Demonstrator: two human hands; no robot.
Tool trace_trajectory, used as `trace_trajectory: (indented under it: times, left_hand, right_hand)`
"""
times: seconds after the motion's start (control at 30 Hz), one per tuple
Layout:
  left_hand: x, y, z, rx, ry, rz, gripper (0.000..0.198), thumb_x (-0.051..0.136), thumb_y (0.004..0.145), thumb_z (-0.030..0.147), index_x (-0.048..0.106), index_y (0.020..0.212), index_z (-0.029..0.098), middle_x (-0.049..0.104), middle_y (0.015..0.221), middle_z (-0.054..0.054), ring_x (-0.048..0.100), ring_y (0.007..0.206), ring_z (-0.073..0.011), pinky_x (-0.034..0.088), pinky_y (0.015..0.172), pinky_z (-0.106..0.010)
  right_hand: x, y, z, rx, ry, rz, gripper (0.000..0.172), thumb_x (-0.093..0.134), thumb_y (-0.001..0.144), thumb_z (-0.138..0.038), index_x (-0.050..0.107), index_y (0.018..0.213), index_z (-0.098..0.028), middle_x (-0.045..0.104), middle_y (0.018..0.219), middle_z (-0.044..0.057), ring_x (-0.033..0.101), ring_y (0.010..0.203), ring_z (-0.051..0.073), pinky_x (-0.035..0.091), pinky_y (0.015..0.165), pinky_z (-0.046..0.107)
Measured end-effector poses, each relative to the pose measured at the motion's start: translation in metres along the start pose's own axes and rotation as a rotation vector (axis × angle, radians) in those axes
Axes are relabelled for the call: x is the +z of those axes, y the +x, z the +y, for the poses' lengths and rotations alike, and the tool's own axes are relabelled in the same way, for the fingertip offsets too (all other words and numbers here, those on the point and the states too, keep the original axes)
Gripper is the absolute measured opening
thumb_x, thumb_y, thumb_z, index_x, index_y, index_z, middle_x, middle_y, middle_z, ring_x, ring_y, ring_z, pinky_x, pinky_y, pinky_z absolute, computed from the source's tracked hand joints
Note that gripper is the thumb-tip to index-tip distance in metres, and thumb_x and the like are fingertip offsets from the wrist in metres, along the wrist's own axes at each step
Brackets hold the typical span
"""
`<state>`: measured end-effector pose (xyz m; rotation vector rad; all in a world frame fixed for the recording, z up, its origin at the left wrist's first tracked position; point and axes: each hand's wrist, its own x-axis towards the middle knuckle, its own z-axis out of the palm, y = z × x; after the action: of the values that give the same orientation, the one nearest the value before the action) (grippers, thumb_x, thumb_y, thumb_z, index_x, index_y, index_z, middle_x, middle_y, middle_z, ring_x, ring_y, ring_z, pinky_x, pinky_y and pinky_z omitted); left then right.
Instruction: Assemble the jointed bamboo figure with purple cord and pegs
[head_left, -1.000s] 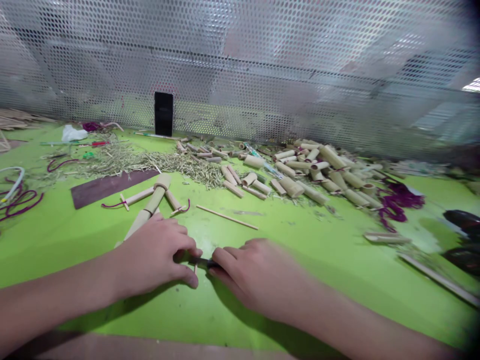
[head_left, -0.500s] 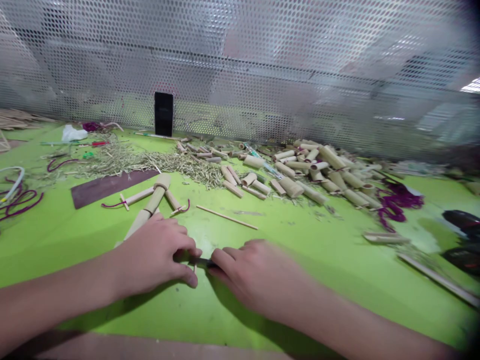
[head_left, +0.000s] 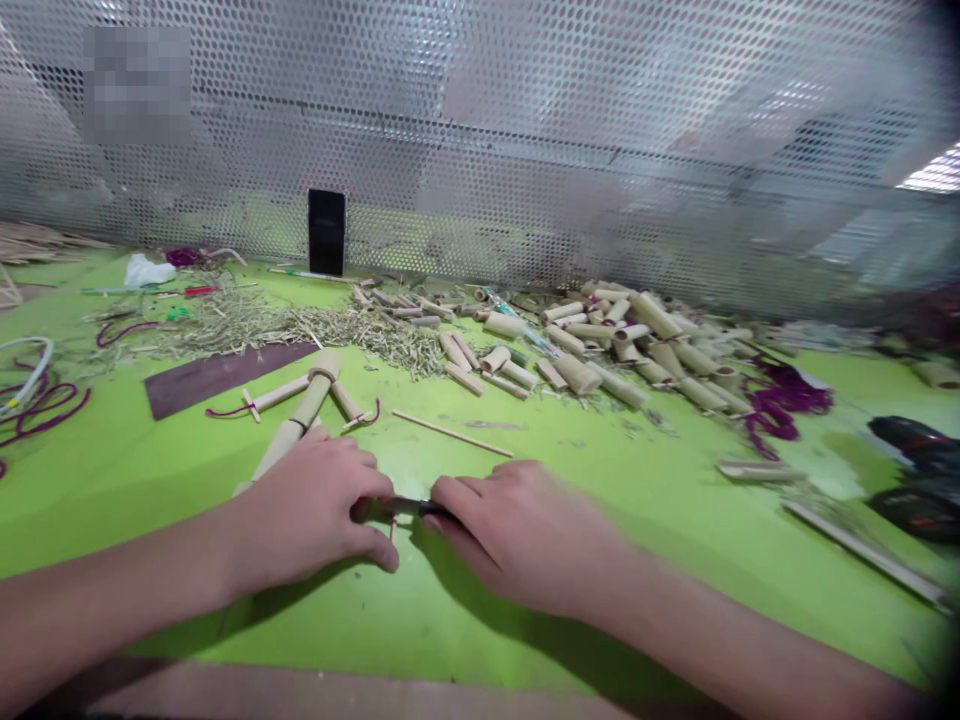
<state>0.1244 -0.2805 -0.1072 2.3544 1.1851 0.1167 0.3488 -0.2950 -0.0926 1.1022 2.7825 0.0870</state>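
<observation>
The left hand [head_left: 319,505] is low over the green table [head_left: 420,635], its thumb and fingers curved toward each other with a gap between them. A thin stick [head_left: 394,531] shows at that gap, beside the thumb tip and just under the blade of a dark knife [head_left: 409,506]; how firmly the fingers hold it cannot be told. The right hand [head_left: 521,535] is closed around the knife's handle, and the blade reaches across to the left fingertips, so the thin stick lies between the two hands, nearer the left.

Just beyond the left hand lies a jointed bamboo figure [head_left: 306,404], its lower part partly hidden by that hand, with purple cord on its arm ends. A longer stick [head_left: 452,434] lies flat ahead of both hands, apart from them. Off to the right are a split bamboo piece [head_left: 761,471] and a black tool [head_left: 911,470], cut off by the dark edge of the view.

Farther off, a brown strip [head_left: 225,378] lies before a heap of shavings [head_left: 367,335]; cut bamboo tubes [head_left: 652,318] are piled to the right, beside purple thread [head_left: 787,402]. At the back, a phone [head_left: 327,232] stands upright before a perforated metal panel [head_left: 517,150].
</observation>
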Motion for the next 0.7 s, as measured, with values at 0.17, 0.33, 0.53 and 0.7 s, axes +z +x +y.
trace_trajectory:
  times: [0.17, 0.33, 0.53, 0.7]
  left_hand:
    - [-0.001, -0.001, 0.002, -0.012, -0.085, 0.017, 0.036, 0.088, 0.073, 0.052, 0.074, 0.089, 0.024, 0.068, 0.087, 0.004, 0.059, 0.087, -0.0200, 0.033, 0.079, -0.033]
    - [-0.004, -0.001, 0.004, -0.009, -0.122, 0.021, 0.037, 0.090, 0.071, 0.049, 0.069, 0.086, 0.022, 0.069, 0.085, 0.005, 0.058, 0.084, -0.0189, 0.036, 0.079, -0.032]
    - [-0.002, -0.002, 0.003, 0.034, -0.171, -0.010, 0.017, 0.085, 0.080, 0.032, 0.073, 0.076, 0.022, 0.072, 0.078, 0.004, 0.061, 0.081, -0.0173, 0.040, 0.082, -0.033]
    - [-0.008, -0.004, 0.003, 0.143, -0.115, 0.004, 0.014, 0.066, 0.095, 0.021, 0.079, 0.100, 0.022, 0.076, 0.096, -0.002, 0.066, 0.090, -0.0188, 0.046, 0.086, -0.034]
  right_hand:
    - [-0.003, -0.004, 0.011, -0.004, 0.037, -0.021, 0.025, 0.048, 0.105, -0.032, 0.061, 0.086, -0.021, 0.072, 0.070, 0.000, 0.056, 0.049, 0.016, 0.016, 0.054, 0.034]
    - [-0.004, -0.007, 0.032, 0.107, -0.010, 0.029, 0.027, 0.045, 0.105, -0.030, 0.064, 0.088, -0.019, 0.069, 0.067, 0.002, 0.053, 0.050, 0.015, 0.019, 0.054, 0.032]
    - [-0.008, -0.004, 0.052, 0.251, 0.018, -0.017, 0.032, 0.040, 0.106, -0.030, 0.064, 0.089, -0.018, 0.063, 0.059, 0.002, 0.052, 0.048, 0.015, 0.023, 0.049, 0.026]
    - [-0.006, -0.003, 0.052, 0.257, 0.034, -0.012, 0.033, 0.038, 0.106, -0.029, 0.065, 0.090, -0.019, 0.063, 0.060, 0.002, 0.053, 0.048, 0.015, 0.025, 0.048, 0.026]
